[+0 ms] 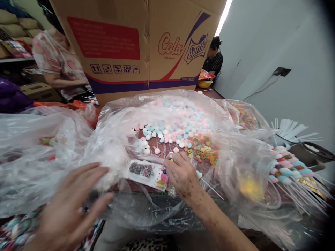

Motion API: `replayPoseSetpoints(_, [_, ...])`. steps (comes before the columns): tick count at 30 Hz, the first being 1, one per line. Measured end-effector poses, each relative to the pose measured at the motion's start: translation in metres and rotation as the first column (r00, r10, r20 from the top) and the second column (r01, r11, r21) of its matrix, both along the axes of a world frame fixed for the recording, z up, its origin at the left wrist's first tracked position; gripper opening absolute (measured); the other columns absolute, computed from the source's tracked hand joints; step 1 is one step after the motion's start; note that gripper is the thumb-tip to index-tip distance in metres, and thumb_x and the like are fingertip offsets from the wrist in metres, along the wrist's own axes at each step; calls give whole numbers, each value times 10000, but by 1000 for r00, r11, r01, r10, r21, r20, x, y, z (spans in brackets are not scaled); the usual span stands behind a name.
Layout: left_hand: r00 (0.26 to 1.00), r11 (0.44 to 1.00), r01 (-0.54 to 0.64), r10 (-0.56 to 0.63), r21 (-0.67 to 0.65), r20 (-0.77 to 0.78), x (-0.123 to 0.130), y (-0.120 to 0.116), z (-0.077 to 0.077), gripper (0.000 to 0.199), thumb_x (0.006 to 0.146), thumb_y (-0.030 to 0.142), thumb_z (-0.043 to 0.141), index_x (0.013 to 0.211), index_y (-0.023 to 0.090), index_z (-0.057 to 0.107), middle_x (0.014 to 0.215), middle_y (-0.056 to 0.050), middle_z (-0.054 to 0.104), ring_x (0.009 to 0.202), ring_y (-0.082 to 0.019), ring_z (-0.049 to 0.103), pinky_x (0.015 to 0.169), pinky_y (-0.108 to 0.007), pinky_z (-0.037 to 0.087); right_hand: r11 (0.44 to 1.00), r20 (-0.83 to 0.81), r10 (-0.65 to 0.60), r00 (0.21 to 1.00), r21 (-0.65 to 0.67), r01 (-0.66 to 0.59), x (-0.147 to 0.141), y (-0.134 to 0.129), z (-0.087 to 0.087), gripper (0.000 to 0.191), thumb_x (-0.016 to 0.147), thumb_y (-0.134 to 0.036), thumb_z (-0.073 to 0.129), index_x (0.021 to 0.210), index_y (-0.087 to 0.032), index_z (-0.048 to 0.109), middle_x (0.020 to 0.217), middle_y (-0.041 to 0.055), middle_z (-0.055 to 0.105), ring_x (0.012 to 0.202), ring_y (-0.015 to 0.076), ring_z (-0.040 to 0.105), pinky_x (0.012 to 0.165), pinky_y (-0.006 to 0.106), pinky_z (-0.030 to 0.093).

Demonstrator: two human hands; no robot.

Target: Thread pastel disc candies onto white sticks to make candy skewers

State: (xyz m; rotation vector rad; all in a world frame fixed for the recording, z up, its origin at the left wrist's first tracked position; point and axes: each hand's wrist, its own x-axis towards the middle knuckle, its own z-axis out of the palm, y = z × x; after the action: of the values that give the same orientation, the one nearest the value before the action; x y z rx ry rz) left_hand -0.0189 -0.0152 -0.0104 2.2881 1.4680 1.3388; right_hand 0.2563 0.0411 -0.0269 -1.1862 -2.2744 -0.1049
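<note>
Lying just left of the right hand point(181, 176) (its grip, I cannot tell) is a packet point(143, 173); the left hand point(65, 207) gapes wide.

Saw a tall cardboard box point(146, 45) at the far centre, printed with "Cola" and "Sprite". Noticed a person in a pink-and-white top point(62, 62) to its left, with stacked sacks point(15, 28) beyond, and a purple bag point(13, 94) nearer. Spotted another person in dark clothing point(216, 62) past its right edge, behind a yellow basin point(204, 84). Found black electrical fittings point(282, 71) and a cable point(263, 89) on the grey wall point(295, 38) at right.
</note>
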Motion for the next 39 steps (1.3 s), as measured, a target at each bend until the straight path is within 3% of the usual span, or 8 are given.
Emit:
replayPoseSetpoints(3, [938,973,216,-182,86,-294,50,19,-3,373,894,263,636,1248,161,581,1211,-133,662,1195,-338,549,1019,-492,434,991,-47,127,991,58,-124,3,-16,8,248,978,-94,465,798,-165,620,771,54,605,752,197,473,727,340,399])
replayPoseSetpoints(5, [923,953,296,-266,70,-279,80,30,-7,139,951,155,493,1012,169,617,964,-89,698,1038,-282,603,916,-443,463,990,-118,142,983,31,-139,8,-27,11,241,982,-94,442,830,-168,613,768,48,612,765,196,489,727,338,405])
replayPoseSetpoints(7, [916,939,335,-343,-72,-210,98,36,-10,233,971,130,414,811,192,572,757,-25,636,793,-204,593,752,-341,463,989,-236,132,963,-37,-145,15,-37,12,187,972,-102,454,887,-177,603,804,40,624,786,188,511,731,324,420])
replayPoseSetpoints(12, [866,744,413,-499,-525,-26,98,40,-10,211,950,233,458,749,213,516,658,38,553,601,-139,500,566,-245,347,977,-410,63,910,-162,-140,31,-49,4,168,974,-146,468,836,-203,546,758,2,569,732,157,516,654,269,415])
replayPoseSetpoints(21, [827,569,495,-541,-656,155,105,43,-9,264,958,333,435,764,203,559,650,30,566,612,-137,513,600,-241,359,996,-427,-47,903,44,72,27,-53,-12,338,1018,-170,402,684,-211,434,625,-13,456,603,139,432,575,267,349])
replayPoseSetpoints(28, [827,593,523,-527,-612,195,95,57,-16,354,991,316,389,773,190,637,720,0,657,661,-136,568,644,-224,411,972,-378,-234,896,-70,225,70,-51,-7,291,1041,-249,364,818,-200,544,732,16,573,682,163,542,630,278,412])
replayPoseSetpoints(35, [855,630,501,-465,-594,228,81,71,-16,280,915,317,494,748,173,666,701,-4,651,641,-132,556,612,-212,422,936,240,-349,906,38,351,113,-54,-45,264,983,-141,439,766,-203,577,742,60,606,758,240,530,703,341,379])
replayPoseSetpoints(39, [843,604,531,-446,-594,301,75,73,-17,288,897,350,515,733,161,659,694,-2,619,629,-127,527,582,-209,408,901,168,-433,886,83,425,114,-57,-42,259,995,-127,424,819,-190,604,783,69,629,773,231,538,720,335,392])
